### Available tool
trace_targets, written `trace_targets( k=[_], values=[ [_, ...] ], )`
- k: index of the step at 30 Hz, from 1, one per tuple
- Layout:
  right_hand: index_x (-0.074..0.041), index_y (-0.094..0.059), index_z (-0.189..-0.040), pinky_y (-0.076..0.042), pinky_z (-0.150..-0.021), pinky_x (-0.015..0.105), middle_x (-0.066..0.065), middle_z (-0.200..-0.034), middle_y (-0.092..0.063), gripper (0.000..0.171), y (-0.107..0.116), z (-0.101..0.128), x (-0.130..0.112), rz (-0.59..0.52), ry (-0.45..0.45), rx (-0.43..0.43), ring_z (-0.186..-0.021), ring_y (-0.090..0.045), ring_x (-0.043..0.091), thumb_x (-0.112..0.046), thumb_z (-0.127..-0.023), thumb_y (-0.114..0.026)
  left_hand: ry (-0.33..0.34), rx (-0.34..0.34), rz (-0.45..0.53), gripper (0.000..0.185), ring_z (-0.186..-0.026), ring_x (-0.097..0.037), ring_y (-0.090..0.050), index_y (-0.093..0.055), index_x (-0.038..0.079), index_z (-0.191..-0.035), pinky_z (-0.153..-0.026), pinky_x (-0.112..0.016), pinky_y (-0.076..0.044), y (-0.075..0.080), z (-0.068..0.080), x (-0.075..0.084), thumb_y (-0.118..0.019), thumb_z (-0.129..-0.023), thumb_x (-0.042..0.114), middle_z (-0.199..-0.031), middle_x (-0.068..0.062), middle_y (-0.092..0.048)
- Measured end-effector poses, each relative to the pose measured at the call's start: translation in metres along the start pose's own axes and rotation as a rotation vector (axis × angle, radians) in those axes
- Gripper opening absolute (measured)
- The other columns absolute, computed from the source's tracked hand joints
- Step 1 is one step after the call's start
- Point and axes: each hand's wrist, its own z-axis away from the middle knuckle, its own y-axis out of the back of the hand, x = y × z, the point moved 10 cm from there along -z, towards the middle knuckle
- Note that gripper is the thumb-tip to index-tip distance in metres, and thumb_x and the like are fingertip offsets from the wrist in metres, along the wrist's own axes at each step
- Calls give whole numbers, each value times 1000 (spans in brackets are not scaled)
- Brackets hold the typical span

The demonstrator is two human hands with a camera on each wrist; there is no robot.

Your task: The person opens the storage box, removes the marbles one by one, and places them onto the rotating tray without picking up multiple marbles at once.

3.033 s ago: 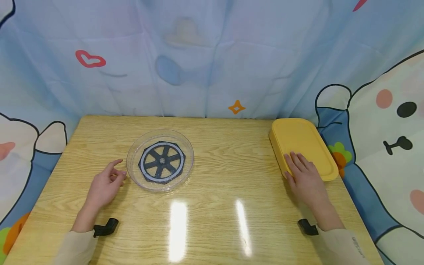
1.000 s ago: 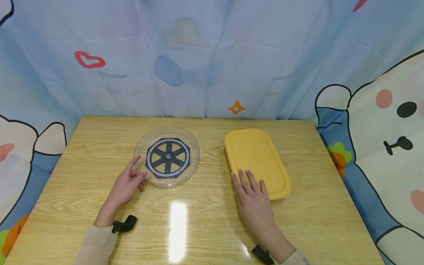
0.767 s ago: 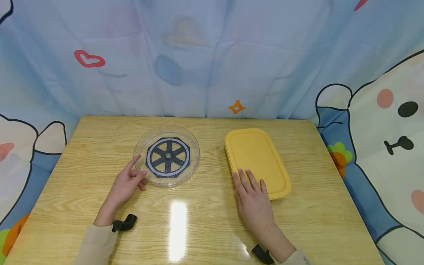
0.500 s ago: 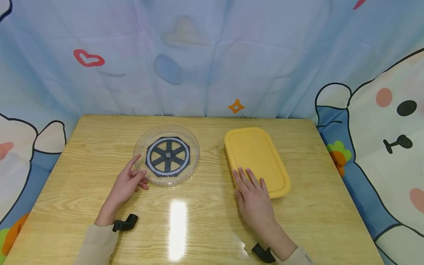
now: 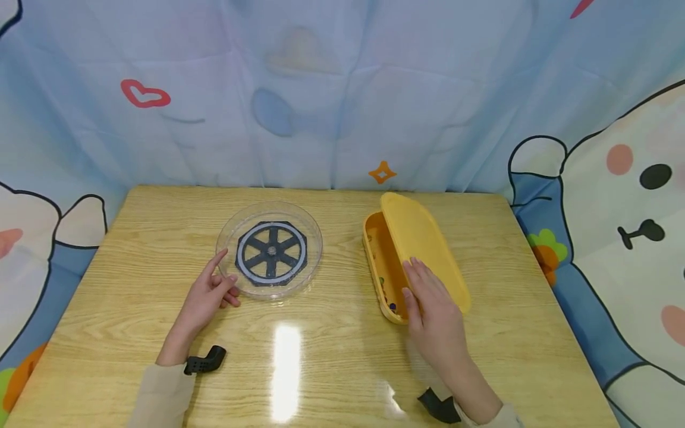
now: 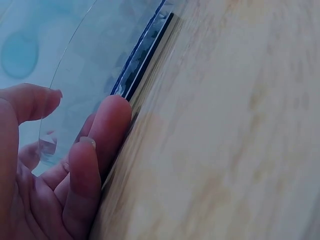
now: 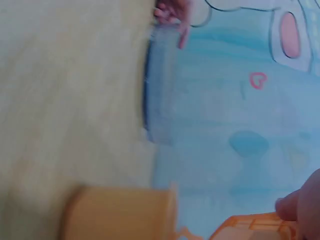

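Change: since half a second ago you have tipped the yellow lid up off the yellow box, opening its left side.
Right hand: your fingers lie nearly straight on the lid's near end, thumb under its edge.
Box: right of the clear dish; small coloured bits show inside.
Left hand: relaxed, fingertips touching the dish rim.
Dish: holds a black spoked wheel.
Table: bare wood between dish and box; nothing blocks either hand.
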Motion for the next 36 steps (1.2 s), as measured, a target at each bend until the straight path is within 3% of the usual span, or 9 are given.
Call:
trace_targets(
  k=[6, 10, 12, 14, 18, 22, 29, 32, 36],
  values=[
    [-5, -57, -140, -39, -104, 24, 13, -139, -57, 46, 38, -13, 22, -87, -114, 149, -127, -55, 28, 5, -95, -61, 5, 17, -16, 68, -69, -27, -69, -17, 22, -161, -63, -30, -52, 5, 0, -1, -55, -104, 24, -88, -18, -69],
    [-12, -59, -140, -41, -85, 8, 13, -124, -67, 39, 63, -13, 56, -166, -320, 243, -90, -62, 7, -4, -102, -54, 5, 14, -7, 67, -69, -27, -69, -18, 23, -160, -63, -30, -52, 4, -2, -2, -55, -104, 23, -88, -17, -69],
    [-16, -58, -142, -43, -82, 8, 9, -126, -66, 37, 73, -9, 76, -210, -445, 273, -87, -58, 3, -12, -105, -50, 4, 12, -1, 67, -70, -28, -69, -18, 22, -160, -63, -30, -51, 3, -4, -2, -55, -104, 23, -88, -18, -69],
    [-19, -57, -143, -45, -83, 11, 6, -126, -64, 37, 82, -4, 94, -253, -541, 301, -90, -59, 5, -17, -107, -47, 5, 10, 6, 66, -70, -29, -69, -19, 22, -160, -63, -30, -52, 2, -6, -3, -55, -104, 22, -88, -18, -68],
    [-16, -57, -142, -46, -91, 16, 5, -140, -55, 37, 92, 7, 129, -439, -657, 398, -121, -56, 16, -20, -107, -46, 15, 4, 8, 65, -69, -29, -69, -19, 19, -160, -63, -30, -52, 1, -6, -1, -54, -105, 19, -88, -19, -68],
    [-10, -61, -138, -44, -93, 16, 10, -142, -51, 35, 88, 19, 164, -711, -731, 518, -124, -51, 22, -14, -105, -48, 23, 0, 11, 64, -69, -29, -69, -20, 16, -160, -64, -30, -52, 0, 1, 12, -53, -105, 16, -87, -21, -67],
    [-11, -60, -138, -43, -96, 17, 2, -149, -42, 35, 61, 48, 219, -1059, -943, 615, -132, -44, 19, -14, -105, -48, -21, -7, 31, 63, -69, -32, -69, -21, 8, -158, -63, -31, -52, -2, 8, 34, -53, -104, 12, -85, -24, -66],
    [-10, -60, -138, -47, -88, 16, 1, -148, -42, 35, 54, 59, 238, -1109, -1003, 630, -130, -47, 17, -14, -104, -51, -12, -3, 35, 62, -70, -33, -69, -23, 11, -159, -63, -31, -52, -3, 4, 24, -53, -104, 13, -86, -24, -66],
    [-11, -55, -142, -48, -83, 14, 1, -151, -36, 42, 48, 73, 262, -1005, -1096, 563, -127, -47, 14, -9, -101, -58, -3, 10, 33, 63, -69, -30, -69, -23, 18, -159, -63, -30, -51, -1, -3, 4, -55, -104, 19, -86, -21, -66]
  ],
)
